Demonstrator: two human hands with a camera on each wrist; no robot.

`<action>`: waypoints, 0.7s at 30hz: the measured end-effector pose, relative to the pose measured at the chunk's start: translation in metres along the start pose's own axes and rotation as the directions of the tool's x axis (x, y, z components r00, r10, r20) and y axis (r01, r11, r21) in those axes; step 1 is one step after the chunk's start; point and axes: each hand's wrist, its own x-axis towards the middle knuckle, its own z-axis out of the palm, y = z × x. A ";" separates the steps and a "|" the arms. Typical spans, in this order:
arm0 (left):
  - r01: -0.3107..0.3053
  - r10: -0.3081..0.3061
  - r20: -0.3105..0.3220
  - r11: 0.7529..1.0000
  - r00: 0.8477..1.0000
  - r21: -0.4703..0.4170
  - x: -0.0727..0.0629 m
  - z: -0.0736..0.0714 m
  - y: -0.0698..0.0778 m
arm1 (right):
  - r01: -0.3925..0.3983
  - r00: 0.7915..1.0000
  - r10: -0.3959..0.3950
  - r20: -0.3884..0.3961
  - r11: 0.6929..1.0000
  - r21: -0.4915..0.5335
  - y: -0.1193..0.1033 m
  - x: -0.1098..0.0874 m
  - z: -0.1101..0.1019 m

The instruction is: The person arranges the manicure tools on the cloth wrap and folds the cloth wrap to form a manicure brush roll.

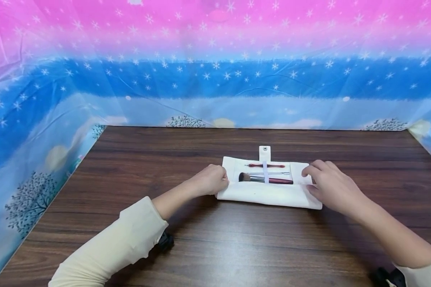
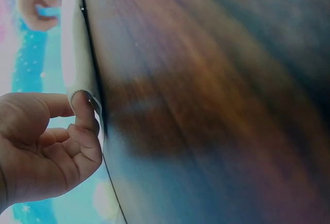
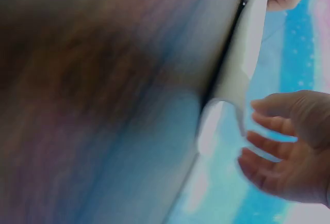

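Observation:
A white fabric tool roll point(image 1: 269, 196) lies on the table with its near side folded over. Inside, a lilac band point(image 1: 266, 172) crosses a makeup brush point(image 1: 244, 177) with a dark red handle, a slim pale tool point(image 1: 280, 173) and a thin red tool point(image 1: 273, 166). My left hand point(image 1: 212, 180) pinches the roll's left end; in the left wrist view, its thumb and finger point(image 2: 85, 110) meet at the rolled edge. At the right end, my right hand point(image 1: 335, 187) has loosely bent, spread fingers. The right wrist view shows those fingers point(image 3: 268, 167) beside the fabric, without gripping it.
A snap tab point(image 1: 264, 153) sticks out from the roll's far side. The dark wood table point(image 1: 165, 147) is bordered at the back and left by a pink and blue snowflake cloth point(image 1: 215, 75). Black straps point(image 1: 165, 241) sit under the cream sleeves point(image 1: 118, 235).

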 end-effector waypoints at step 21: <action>-0.349 0.484 -0.197 0.808 0.853 0.474 -0.027 0.008 0.020 | 0.232 0.971 -0.230 0.065 0.972 -0.040 -0.018 -0.018 0.007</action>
